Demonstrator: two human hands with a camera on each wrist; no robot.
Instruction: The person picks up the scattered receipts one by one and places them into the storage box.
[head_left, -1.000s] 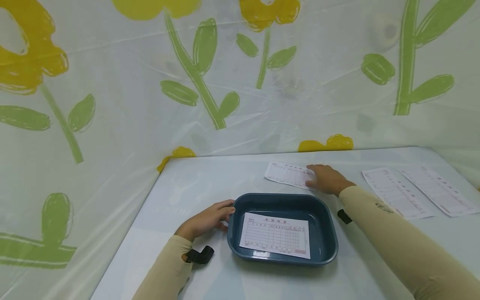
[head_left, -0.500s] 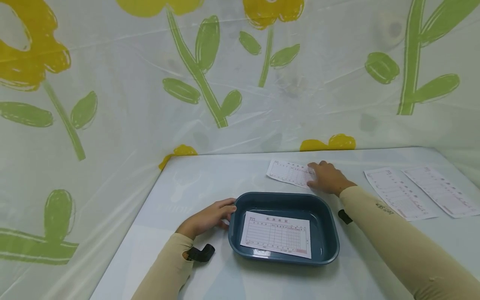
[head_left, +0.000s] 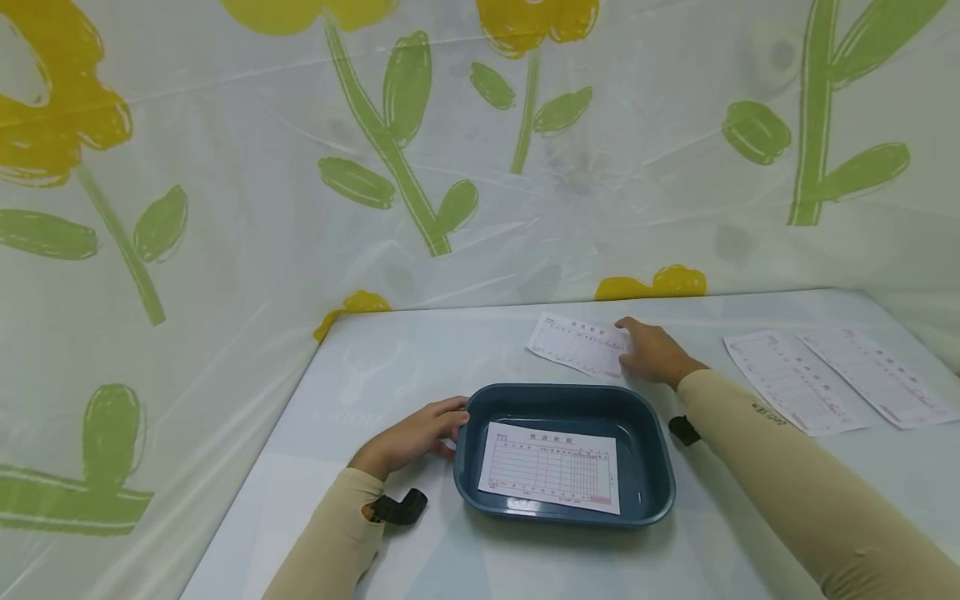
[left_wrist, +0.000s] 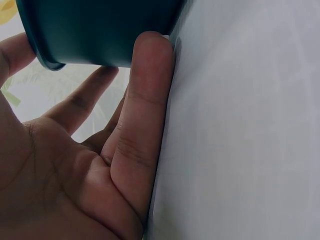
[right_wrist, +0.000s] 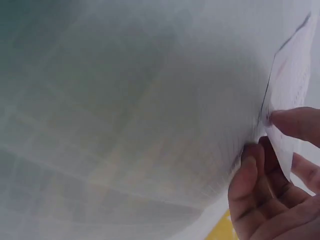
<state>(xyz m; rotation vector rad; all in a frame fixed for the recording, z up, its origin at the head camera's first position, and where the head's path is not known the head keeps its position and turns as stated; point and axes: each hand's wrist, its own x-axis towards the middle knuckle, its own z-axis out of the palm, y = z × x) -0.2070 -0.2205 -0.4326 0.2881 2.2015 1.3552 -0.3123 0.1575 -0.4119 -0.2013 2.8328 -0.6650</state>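
Form slip: a printed paper form point(head_left: 577, 343) lies flat on the table point(head_left: 390, 375), just beyond the far rim of the tray and right of centre; its right end is under the right hand.
Right arm pose: the sleeved forearm runs from the lower right corner diagonally up to the slip; the right hand point(head_left: 654, 353) lies palm-down at the slip's right edge.
Right hand fingers: the right wrist view shows a fingertip point(right_wrist: 295, 123) on top of the paper edge and the thumb point(right_wrist: 248, 172) curled just below it (the edge sits between them, lifted slightly off the table), so the hand pinches the slip.
Left arm pose: the left forearm comes up from the bottom edge; the left hand point(head_left: 414, 435) rests on the table against the tray's left end.
Left hand fingers: fingers are extended and loosely spread, with tips touching the tray wall point(left_wrist: 100, 35); nothing is gripped.
Tray: a dark blue-green tray point(head_left: 652, 479) stands near the table's front, holding one printed form point(head_left: 550, 467) flat on its floor.
Change from earlier frames: the slip and the right hand have shifted slightly farther from the tray; the left hand has stayed on the tray.
Surroundings: two more forms point(head_left: 832, 379) lie side by side at the right of the table, well apart from the tray.
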